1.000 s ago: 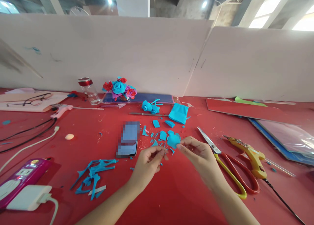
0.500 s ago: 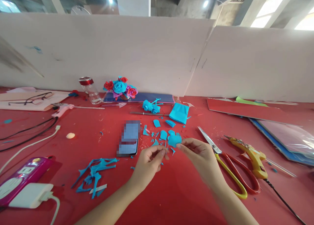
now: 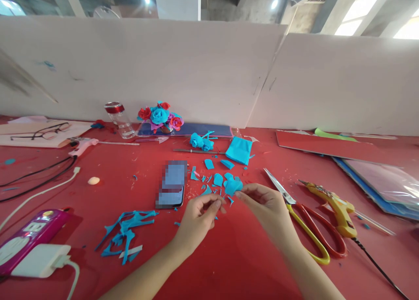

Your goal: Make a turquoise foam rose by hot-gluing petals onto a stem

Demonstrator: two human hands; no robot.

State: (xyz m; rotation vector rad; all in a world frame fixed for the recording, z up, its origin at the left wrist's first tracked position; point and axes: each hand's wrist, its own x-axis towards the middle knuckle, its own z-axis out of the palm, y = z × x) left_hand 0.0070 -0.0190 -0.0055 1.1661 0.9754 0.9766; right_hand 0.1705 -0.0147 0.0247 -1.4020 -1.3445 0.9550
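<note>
Between the thumb and forefinger of my right hand (image 3: 263,200) is a blue crepe paper petal (image 3: 233,187), its rounded edge pointing away from me. My left hand (image 3: 203,215) is pinched closed just to the left of it; a thin stem-like bit seems to stick up from its fingertips, too small to make out. Loose blue petals (image 3: 218,179) and scraps lie on the red table just beyond both hands. Farther back are small finished blue paper roses (image 3: 202,141) and a folded blue paper stack (image 3: 239,150).
Scissors (image 3: 303,221) and a yellow glue gun (image 3: 330,204) lie on the right. A phone (image 3: 172,184), blue offcuts (image 3: 126,234) and a magenta power strip (image 3: 36,234) with a white charger are on the left. A flower arrangement (image 3: 160,117) and glass bottle (image 3: 120,120) stand by the partition.
Both hands stay almost where they were. The petal in the right hand seems to have shifted very slightly; nothing was picked up or let go.
</note>
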